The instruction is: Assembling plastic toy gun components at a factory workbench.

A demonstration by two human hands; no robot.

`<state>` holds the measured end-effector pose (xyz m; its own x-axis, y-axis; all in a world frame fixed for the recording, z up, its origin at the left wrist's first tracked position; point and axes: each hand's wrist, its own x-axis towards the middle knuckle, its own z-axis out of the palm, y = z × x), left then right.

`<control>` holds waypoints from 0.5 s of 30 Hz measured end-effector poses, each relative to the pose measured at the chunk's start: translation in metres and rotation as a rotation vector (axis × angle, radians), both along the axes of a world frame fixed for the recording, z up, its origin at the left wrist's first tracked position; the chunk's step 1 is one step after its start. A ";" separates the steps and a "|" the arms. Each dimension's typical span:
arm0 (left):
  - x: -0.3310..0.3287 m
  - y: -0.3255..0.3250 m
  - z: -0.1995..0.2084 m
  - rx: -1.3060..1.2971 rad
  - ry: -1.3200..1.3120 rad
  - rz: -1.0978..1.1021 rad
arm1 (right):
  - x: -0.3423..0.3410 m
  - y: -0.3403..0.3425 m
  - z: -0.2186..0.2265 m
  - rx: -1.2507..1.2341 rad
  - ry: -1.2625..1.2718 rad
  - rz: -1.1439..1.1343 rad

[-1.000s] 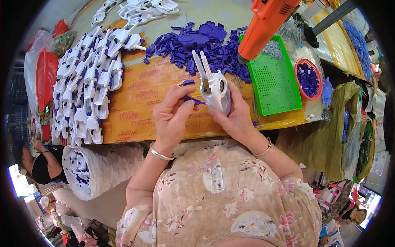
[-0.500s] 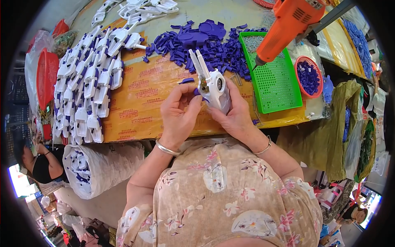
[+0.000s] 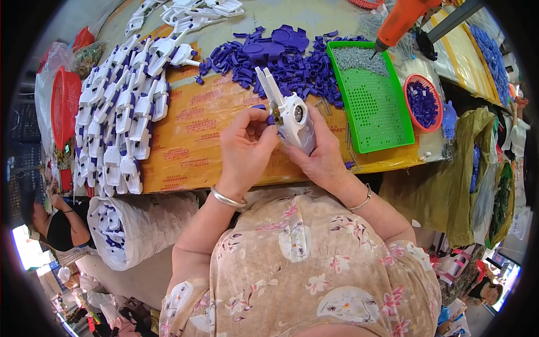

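My right hand (image 3: 324, 153) is closed round a white plastic housing (image 3: 293, 119) with two long prongs pointing away from me and a dark round opening on top. A small purple plastic piece (image 3: 270, 120) is pinched between the thumb and fingers of my left hand (image 3: 247, 147), against the housing's left side. Fingers partly cover where the two parts meet. Just beyond my hands spreads a heap of small purple plastic pieces (image 3: 292, 76). A loose purple piece (image 3: 259, 106) lies beyond my left fingers.
At right stands a green tray (image 3: 387, 132) holding screws at its far end, beneath a hanging orange electric screwdriver (image 3: 400, 25). Beside it is a pink basket (image 3: 438, 94) of purple pieces. Stacked white-and-purple assemblies (image 3: 120, 112) fill the left; a white sack (image 3: 151, 224) stands below the table edge.
The orange screwdriver has swung up and away to the right, its tip now over the screws. My left fingers have shifted slightly at the housing's side; my right hand stays put.
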<state>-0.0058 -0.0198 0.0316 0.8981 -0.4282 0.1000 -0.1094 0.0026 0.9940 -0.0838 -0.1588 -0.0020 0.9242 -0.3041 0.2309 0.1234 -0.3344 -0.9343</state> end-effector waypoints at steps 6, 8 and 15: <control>-0.002 0.002 -0.003 -0.029 -0.001 -0.002 | 0.000 0.002 -0.002 -0.016 -0.009 -0.005; -0.003 0.002 -0.002 -0.024 0.002 0.000 | -0.001 0.001 -0.003 -0.029 -0.008 -0.005; 0.010 0.005 0.001 -0.012 0.135 0.016 | 0.000 0.000 -0.003 -0.060 -0.015 0.021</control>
<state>0.0044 -0.0145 0.0322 0.9106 -0.4129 -0.0169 0.0249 0.0140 0.9996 -0.0835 -0.1584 -0.0050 0.9265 -0.2699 0.2623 0.1449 -0.3874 -0.9104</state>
